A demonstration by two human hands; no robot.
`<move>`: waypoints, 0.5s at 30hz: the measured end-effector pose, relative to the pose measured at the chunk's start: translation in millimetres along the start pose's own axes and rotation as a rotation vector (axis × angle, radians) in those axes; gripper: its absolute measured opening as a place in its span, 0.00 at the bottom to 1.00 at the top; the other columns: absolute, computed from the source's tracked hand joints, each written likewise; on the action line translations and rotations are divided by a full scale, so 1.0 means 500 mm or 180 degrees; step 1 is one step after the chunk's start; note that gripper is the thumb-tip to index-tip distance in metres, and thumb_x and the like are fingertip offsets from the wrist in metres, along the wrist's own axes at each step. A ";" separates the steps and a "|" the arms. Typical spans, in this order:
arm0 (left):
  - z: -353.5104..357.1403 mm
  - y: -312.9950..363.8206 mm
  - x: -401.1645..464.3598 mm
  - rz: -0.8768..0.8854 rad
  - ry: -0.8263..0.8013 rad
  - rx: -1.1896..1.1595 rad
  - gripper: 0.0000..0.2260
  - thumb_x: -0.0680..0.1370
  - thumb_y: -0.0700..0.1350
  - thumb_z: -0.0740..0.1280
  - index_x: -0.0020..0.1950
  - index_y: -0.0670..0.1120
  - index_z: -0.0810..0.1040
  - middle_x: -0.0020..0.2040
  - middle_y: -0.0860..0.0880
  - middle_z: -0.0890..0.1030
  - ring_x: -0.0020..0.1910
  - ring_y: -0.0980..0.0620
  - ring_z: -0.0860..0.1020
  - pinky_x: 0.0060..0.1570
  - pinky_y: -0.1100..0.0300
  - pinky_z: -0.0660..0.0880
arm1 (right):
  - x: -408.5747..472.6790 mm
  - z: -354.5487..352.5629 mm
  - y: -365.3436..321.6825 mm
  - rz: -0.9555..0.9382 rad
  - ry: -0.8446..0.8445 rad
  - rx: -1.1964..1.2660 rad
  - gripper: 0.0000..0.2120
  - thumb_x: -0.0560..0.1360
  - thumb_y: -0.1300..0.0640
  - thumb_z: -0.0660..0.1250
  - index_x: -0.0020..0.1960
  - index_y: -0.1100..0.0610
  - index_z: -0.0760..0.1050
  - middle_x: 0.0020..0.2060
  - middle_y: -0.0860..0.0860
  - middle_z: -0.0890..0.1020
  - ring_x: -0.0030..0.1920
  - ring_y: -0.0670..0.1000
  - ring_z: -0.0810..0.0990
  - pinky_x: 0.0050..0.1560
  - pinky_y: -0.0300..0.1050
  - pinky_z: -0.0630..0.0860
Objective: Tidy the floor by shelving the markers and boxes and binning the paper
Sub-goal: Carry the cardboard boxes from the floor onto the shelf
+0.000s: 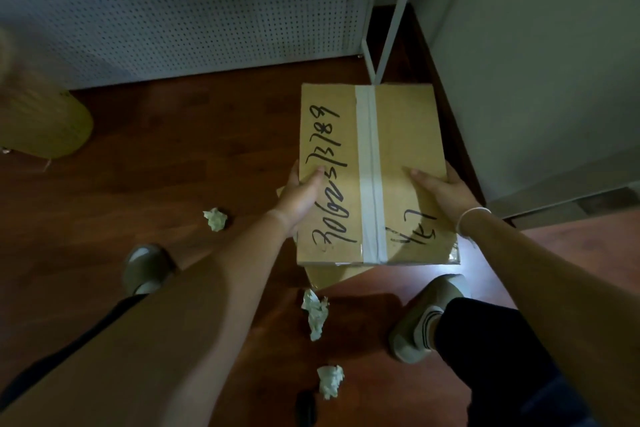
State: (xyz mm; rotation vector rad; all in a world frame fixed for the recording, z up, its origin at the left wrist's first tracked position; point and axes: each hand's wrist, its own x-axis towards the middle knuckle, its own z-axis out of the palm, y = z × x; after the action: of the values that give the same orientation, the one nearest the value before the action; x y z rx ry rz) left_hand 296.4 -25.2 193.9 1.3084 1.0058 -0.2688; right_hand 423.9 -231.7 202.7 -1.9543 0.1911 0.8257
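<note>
A brown cardboard box point(398, 135) with clear tape down its middle and black handwriting on top is held above the wooden floor. My left hand point(301, 194) grips its left edge, thumb on the top face. My right hand point(440, 191) grips its right edge the same way. Under it, part of a second cardboard box point(332, 276) shows on the floor. Three crumpled paper balls lie on the floor: one point(215, 218) to the left, one point(316, 314) below the box, one point(330, 381) nearer me. A dark marker-like object point(306, 407) lies beside the nearest ball.
A white perforated panel point(180, 3) stands along the back. A white metal frame leg point(388, 42) rises behind the box, next to a grey wall point(536, 62) at right. A tan woven object point(41, 125) sits at far left. My feet point(419, 319) stand by the paper.
</note>
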 end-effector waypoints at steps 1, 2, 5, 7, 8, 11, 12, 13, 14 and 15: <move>-0.013 0.014 -0.014 0.0069 0.0017 -0.0022 0.27 0.78 0.59 0.59 0.75 0.58 0.56 0.67 0.46 0.75 0.60 0.44 0.77 0.53 0.49 0.74 | -0.014 0.006 -0.017 -0.0052 0.0024 0.0025 0.32 0.70 0.45 0.70 0.71 0.49 0.65 0.56 0.49 0.78 0.48 0.49 0.77 0.41 0.40 0.70; -0.025 0.026 -0.026 0.0138 0.0010 -0.0041 0.26 0.79 0.58 0.59 0.75 0.57 0.56 0.66 0.46 0.75 0.58 0.45 0.77 0.49 0.51 0.74 | -0.026 0.010 -0.035 -0.0092 0.0041 0.0021 0.32 0.70 0.44 0.71 0.71 0.48 0.65 0.55 0.49 0.78 0.49 0.49 0.77 0.41 0.40 0.70; -0.067 0.079 -0.071 0.0390 -0.0022 -0.0123 0.25 0.80 0.56 0.58 0.75 0.56 0.56 0.66 0.45 0.75 0.55 0.47 0.77 0.45 0.55 0.74 | -0.068 0.024 -0.099 -0.0312 0.0039 0.0030 0.32 0.69 0.42 0.71 0.70 0.48 0.66 0.55 0.48 0.79 0.50 0.50 0.78 0.45 0.43 0.71; -0.100 0.122 -0.104 0.0536 -0.0004 -0.0146 0.24 0.80 0.56 0.58 0.75 0.56 0.58 0.66 0.46 0.75 0.56 0.47 0.77 0.48 0.53 0.73 | -0.100 0.036 -0.152 -0.0478 0.0033 0.0039 0.33 0.69 0.42 0.71 0.70 0.49 0.66 0.55 0.48 0.79 0.49 0.50 0.78 0.50 0.44 0.70; -0.125 0.150 -0.128 0.0645 0.0021 -0.0156 0.23 0.80 0.56 0.58 0.74 0.56 0.58 0.64 0.47 0.75 0.53 0.50 0.77 0.46 0.55 0.73 | -0.124 0.046 -0.189 -0.0615 0.0066 0.0047 0.32 0.69 0.43 0.71 0.70 0.50 0.66 0.54 0.48 0.79 0.50 0.50 0.77 0.51 0.44 0.70; -0.192 0.217 -0.199 0.0923 0.0071 -0.0206 0.22 0.80 0.55 0.58 0.74 0.54 0.61 0.62 0.51 0.75 0.51 0.52 0.76 0.45 0.56 0.72 | -0.190 0.073 -0.280 -0.0924 0.0114 0.0098 0.32 0.70 0.45 0.71 0.70 0.52 0.67 0.55 0.48 0.78 0.53 0.51 0.76 0.54 0.43 0.69; -0.221 0.240 -0.225 0.1008 0.0076 -0.0257 0.22 0.80 0.55 0.58 0.74 0.53 0.62 0.64 0.50 0.76 0.54 0.49 0.77 0.49 0.55 0.72 | -0.219 0.085 -0.315 -0.1007 0.0100 0.0113 0.32 0.70 0.45 0.71 0.70 0.53 0.67 0.55 0.49 0.78 0.52 0.52 0.77 0.54 0.44 0.70; -0.246 0.259 -0.250 0.1082 0.0093 -0.0266 0.22 0.80 0.55 0.58 0.73 0.52 0.63 0.65 0.49 0.76 0.59 0.47 0.76 0.51 0.54 0.71 | -0.242 0.096 -0.344 -0.1062 0.0059 0.0141 0.32 0.70 0.46 0.71 0.70 0.53 0.67 0.55 0.50 0.79 0.52 0.52 0.78 0.54 0.45 0.72; -0.272 0.280 -0.281 0.1148 0.0127 -0.0268 0.22 0.80 0.55 0.58 0.73 0.52 0.63 0.65 0.49 0.75 0.62 0.46 0.75 0.53 0.54 0.69 | -0.269 0.107 -0.375 -0.1126 0.0022 0.0169 0.31 0.70 0.46 0.72 0.69 0.53 0.68 0.54 0.50 0.79 0.50 0.52 0.78 0.53 0.45 0.73; -0.296 0.296 -0.306 0.1223 0.0155 -0.0268 0.22 0.80 0.55 0.58 0.73 0.51 0.63 0.63 0.49 0.75 0.62 0.46 0.75 0.53 0.54 0.69 | -0.291 0.117 -0.400 -0.1181 -0.0018 0.0209 0.31 0.69 0.46 0.72 0.69 0.54 0.69 0.54 0.51 0.80 0.50 0.52 0.79 0.52 0.45 0.74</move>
State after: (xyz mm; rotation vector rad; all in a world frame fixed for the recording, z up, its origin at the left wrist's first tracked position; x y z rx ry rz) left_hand 241.1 95.1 416.9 1.4054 0.7771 0.0975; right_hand 377.2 -109.0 420.1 -1.8492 -0.1440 0.5726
